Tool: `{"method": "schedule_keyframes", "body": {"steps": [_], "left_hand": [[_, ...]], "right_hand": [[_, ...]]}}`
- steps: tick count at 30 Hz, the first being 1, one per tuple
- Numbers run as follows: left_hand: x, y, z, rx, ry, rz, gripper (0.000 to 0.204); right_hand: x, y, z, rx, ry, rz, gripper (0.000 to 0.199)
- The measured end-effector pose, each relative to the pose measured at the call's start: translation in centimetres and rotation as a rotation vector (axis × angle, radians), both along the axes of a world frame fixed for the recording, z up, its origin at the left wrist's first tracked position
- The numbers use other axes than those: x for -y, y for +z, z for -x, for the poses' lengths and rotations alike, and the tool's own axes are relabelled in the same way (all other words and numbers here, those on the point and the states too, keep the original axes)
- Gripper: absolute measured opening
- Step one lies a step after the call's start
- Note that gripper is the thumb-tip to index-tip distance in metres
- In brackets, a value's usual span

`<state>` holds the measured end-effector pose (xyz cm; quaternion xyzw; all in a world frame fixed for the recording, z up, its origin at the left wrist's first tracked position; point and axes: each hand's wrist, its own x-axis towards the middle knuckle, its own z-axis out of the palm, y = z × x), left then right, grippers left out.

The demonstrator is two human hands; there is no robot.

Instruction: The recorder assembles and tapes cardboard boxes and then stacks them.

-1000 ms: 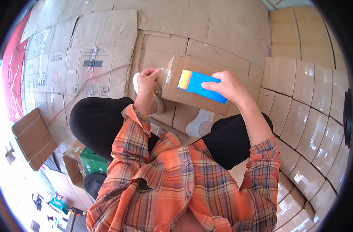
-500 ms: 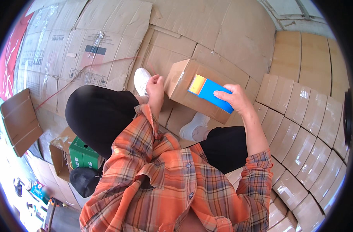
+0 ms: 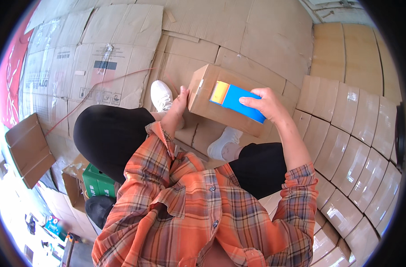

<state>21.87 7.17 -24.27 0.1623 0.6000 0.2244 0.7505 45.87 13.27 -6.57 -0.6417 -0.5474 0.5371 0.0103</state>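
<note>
A closed brown carton [image 3: 200, 100] rests at a slant in front of me, between my feet. My right hand [image 3: 261, 103] is wrapped round a blue tape dispenser [image 3: 238, 101] with a yellow, toothed front end, its thumb lying on top. The dispenser is on the carton's upper face, its yellow end toward the carton's left end. At that left end my left hand [image 3: 180, 101] is held upright with fingers stretched, close against the carton. Some of its fingers are hidden, and I cannot tell how firmly it touches.
Stacked taped cartons [image 3: 345, 147] fill the right side. Flattened cardboard [image 3: 123, 40] covers the floor ahead, with a thin red strap [image 3: 96, 86] across it. My white shoes [image 3: 160, 95] flank the carton. A green box [image 3: 97, 181] and an open carton flap [image 3: 29, 149] are at left.
My left hand has gone from a pinch beside the carton to stretched fingers against its left end. The dispenser has slid slightly left along the carton's top. The view has shifted a little.
</note>
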Motion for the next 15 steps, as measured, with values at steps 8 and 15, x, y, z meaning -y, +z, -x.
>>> {"method": "schedule_keyframes", "body": {"steps": [8,15], "left_hand": [[0.6,8.8,-2.4,-0.888,-0.563,-1.187,0.087],[1.6,8.5,-3.7,-1.077,-0.686,-1.138,0.099]], "right_hand": [[-0.2,-1.2,-1.0,0.044,0.09,-0.066,0.041],[0.7,-0.8,-1.5,-0.061,0.119,-0.074,0.04]]}}
